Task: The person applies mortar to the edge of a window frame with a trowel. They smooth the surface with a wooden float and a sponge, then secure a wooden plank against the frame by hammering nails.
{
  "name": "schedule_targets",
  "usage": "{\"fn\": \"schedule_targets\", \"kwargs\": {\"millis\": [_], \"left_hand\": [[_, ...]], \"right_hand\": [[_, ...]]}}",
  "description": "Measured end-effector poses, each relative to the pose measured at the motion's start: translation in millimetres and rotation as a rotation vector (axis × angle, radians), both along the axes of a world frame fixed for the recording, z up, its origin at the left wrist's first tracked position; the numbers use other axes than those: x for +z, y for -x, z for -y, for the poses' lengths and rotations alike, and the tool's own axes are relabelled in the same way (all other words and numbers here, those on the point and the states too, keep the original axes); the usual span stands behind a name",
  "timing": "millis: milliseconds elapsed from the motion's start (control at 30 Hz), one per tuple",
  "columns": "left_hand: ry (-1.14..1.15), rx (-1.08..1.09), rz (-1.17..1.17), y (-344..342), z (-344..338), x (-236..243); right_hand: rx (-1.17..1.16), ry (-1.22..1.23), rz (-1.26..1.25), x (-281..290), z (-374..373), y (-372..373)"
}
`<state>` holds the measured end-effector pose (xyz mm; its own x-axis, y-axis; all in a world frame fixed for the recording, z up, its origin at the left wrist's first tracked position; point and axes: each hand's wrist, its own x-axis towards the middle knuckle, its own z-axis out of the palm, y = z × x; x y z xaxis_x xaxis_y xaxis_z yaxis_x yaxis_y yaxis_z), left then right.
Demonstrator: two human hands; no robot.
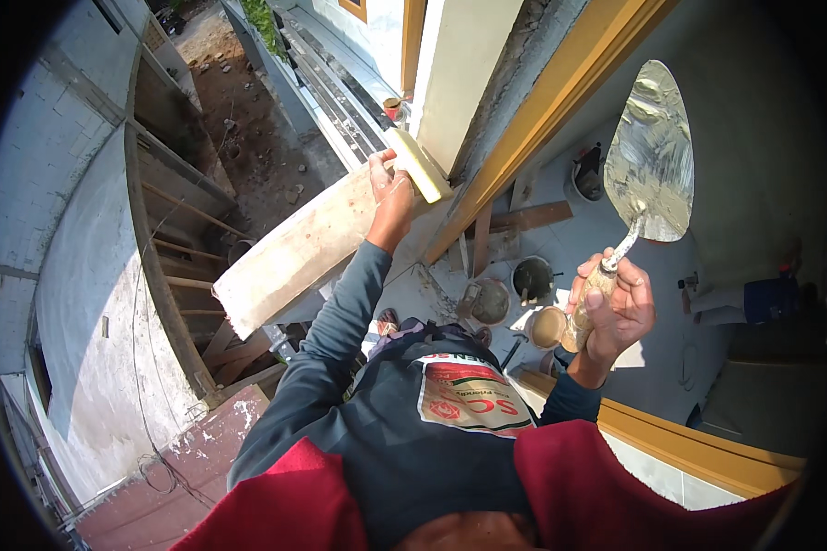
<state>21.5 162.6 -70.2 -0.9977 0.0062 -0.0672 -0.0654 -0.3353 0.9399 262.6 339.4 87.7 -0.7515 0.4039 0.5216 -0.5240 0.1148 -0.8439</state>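
Observation:
My right hand [618, 308] is wrapped round the worn handle [574, 332] of a trowel, raised at the right. The trowel's broad, rounded metal blade [651, 151] points up and is smeared with grey residue. My left arm reaches out to the top of a long, pale, mortar-coloured ledge [303, 234]. There my left hand [392, 200] is closed on a pale yellow bar-shaped block [418, 165], which stands against the foot of a cream wall edge [455, 83]. The underside of the block, where it meets the ledge, is hidden.
A yellow-brown wooden frame [560, 106] runs diagonally beside the wall. Below it stand a black bucket [533, 274], a grey mortar tub [492, 301] and a beige bucket [549, 327]. A red can [392, 107] stands beyond the ledge. The ground drops away at the left.

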Motion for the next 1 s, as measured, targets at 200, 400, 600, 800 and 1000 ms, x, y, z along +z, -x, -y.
{"fn": "schedule_targets", "kwargs": {"millis": [200, 400, 600, 800, 1000], "left_hand": [[0.007, 0.094, -0.032, 16.2, -29.5, 37.2], [-0.203, -0.041, -0.398, 34.2, -9.7, 190.8], [-0.046, 0.011, -0.489, 36.0, 7.5, 161.0], [0.082, 0.020, 0.092, 24.4, -5.0, 23.9], [-0.063, 0.050, -0.232, 26.1, -18.8, 128.6]], "right_hand": [[-0.016, 0.007, 0.040, -1.7, -6.6, -2.5], [0.045, 0.021, -0.007, -3.3, -9.4, 1.7], [0.037, 0.019, 0.076, -12.4, -9.3, 3.0], [0.089, 0.036, 0.138, -24.2, -19.1, -3.7], [0.052, 0.044, 0.110, -26.5, -28.6, -3.8]]}}
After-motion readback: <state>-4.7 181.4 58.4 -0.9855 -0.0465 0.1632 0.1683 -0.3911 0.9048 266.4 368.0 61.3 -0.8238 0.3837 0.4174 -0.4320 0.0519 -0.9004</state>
